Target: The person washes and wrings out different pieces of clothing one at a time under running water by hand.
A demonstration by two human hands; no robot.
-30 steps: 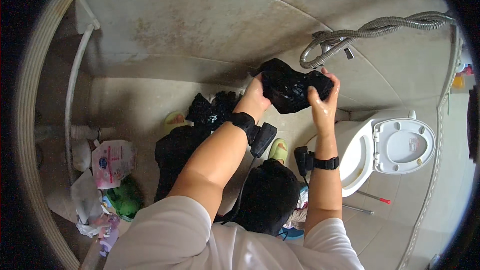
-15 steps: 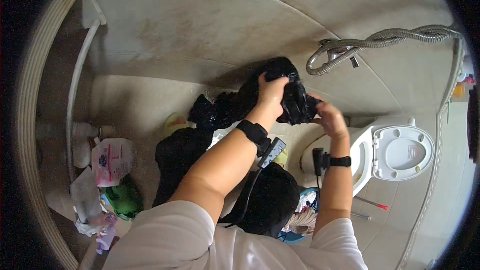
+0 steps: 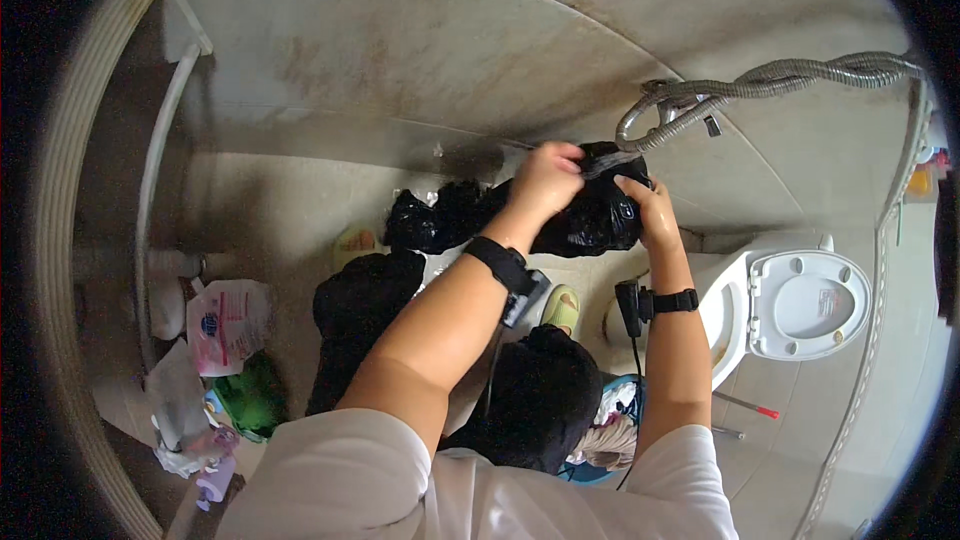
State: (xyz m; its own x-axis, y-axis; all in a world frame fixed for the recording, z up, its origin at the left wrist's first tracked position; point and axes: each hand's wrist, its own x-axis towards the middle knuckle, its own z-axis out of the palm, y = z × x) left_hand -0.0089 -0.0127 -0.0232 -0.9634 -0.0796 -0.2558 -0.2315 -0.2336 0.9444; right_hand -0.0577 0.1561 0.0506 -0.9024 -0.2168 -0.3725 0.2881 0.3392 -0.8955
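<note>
A wet, glossy black bundle [image 3: 590, 225] hangs in folds below the wall tap [image 3: 665, 110]. Whether it is a plastic bag or soaked clothing, I cannot tell. A grey streak, seemingly water, falls from the tap onto its top. My right hand [image 3: 655, 215] grips its right side, thumb in front and other fingers mostly hidden. Over its upper left part, my left hand [image 3: 545, 180] has curled fingers, slightly blurred; anything in them is hidden. More crumpled black material [image 3: 425, 223] trails to the left near the floor.
A twisted metal hose [image 3: 790, 70] loops from the tap along the wall. To the right stands a toilet [image 3: 745, 300] with its lid up. A blue basin [image 3: 590, 472] holding cloths is by my legs. Packages and a green bag [image 3: 250, 395] lie at left. Wet green slippers [image 3: 562, 308] are underfoot.
My right hand has come in from beside the black bundle and now grips its right side. My left hand has shifted slightly, its fingers more curled. The bundle's top now sits under the tap.
</note>
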